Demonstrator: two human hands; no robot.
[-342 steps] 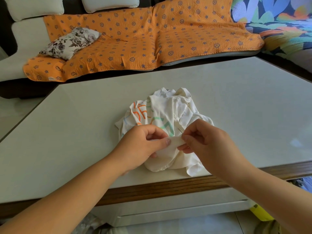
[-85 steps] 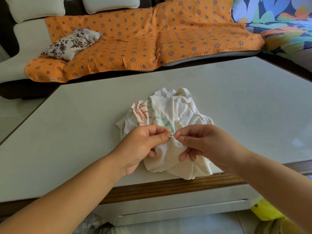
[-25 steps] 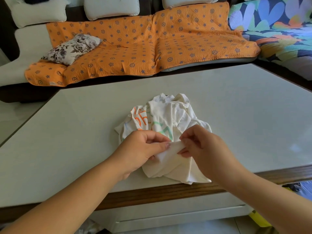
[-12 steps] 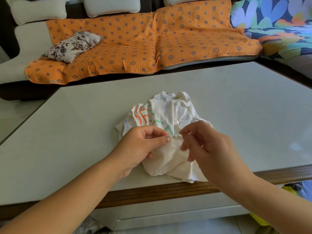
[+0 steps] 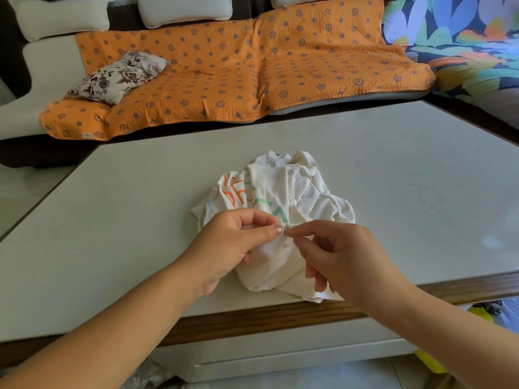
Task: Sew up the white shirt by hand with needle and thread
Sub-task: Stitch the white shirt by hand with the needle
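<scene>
White shirt (image 5: 292, 189) is soft, crumpled cotton-like cloth bunched into a loose mound, with orange and green printed lettering on the left folds. It sits on the table (image 5: 134, 209) at the near edge, and its lower hem just overlaps the wood trim. The table top is smooth, matte and pale grey, with a dark wooden rim. Our left hand (image 5: 227, 245) has its fingers (image 5: 265, 234) clamped on a raised fold at the near-centre of the shirt, thumb tip against the cloth. Our right hand (image 5: 339, 256) is just beside it, thumb and index together on a thin metallic sliver, the needle (image 5: 289, 232). The needle sits right at the fold between the two hands' fingertips. The right hand's other fingers are curled loosely over the shirt's lower part. We can't make out the thread. Below the table top is a flat white drawer front (image 5: 280, 357), closed, contents hidden. Behind the table is a sofa with a quilted orange cover (image 5: 224, 80) in a blue star print and a floral cushion (image 5: 120, 73) lying on its left end.
</scene>
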